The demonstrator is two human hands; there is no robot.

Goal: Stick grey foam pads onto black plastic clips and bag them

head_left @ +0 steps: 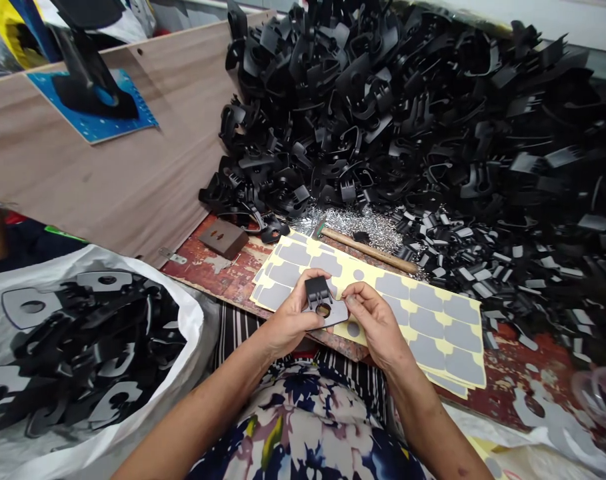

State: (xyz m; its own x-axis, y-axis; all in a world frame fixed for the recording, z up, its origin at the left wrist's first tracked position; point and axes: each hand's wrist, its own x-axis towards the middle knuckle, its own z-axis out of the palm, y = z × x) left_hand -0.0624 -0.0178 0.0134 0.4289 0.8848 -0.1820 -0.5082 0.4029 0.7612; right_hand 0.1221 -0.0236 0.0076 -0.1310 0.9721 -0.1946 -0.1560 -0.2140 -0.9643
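My left hand (293, 313) is closed around a small black plastic bracket (319, 292) with a grey pad (335, 312) stuck under it. My right hand (375, 319) pinches the right edge of that grey pad with thumb and forefinger. Both hands hover just above a stack of yellow backing sheets (433, 313) carrying several grey die-cut stickers, some slots peeled bare.
A huge heap of black plastic parts (383, 113) fills the bench behind. A wooden-handled hammer (367, 248) lies by small silver bits (363, 223). A white plastic bag (193, 327) at left holds finished black parts. A brown block (223, 238) sits near a tilted wooden board (107, 167).
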